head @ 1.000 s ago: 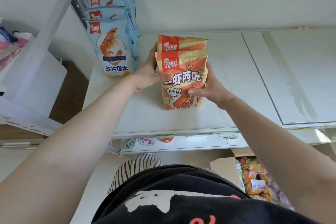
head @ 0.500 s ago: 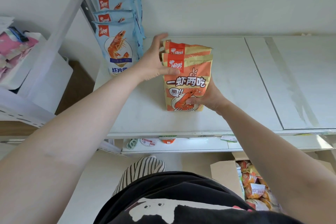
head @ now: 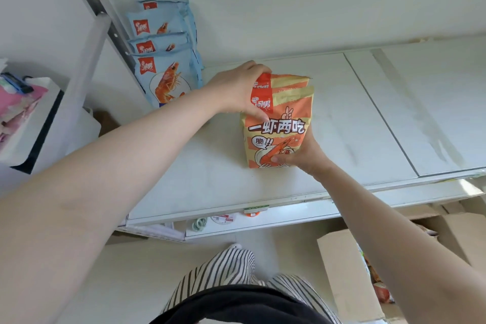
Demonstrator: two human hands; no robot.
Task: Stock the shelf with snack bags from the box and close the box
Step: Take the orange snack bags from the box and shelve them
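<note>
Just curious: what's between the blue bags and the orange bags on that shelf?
In the head view, the left hand lies between the blue bags and orange bags, gripping the orange bags' top.

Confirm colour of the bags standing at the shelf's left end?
Light blue bags with a red logo and an orange shrimp picture; head view.

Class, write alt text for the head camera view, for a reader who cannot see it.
A person's left hand grips the top of two upright orange snack bags on a white shelf, while the right hand holds the front bag's base. Blue snack bags stand at the shelf's left end; an open cardboard box sits below.
</note>
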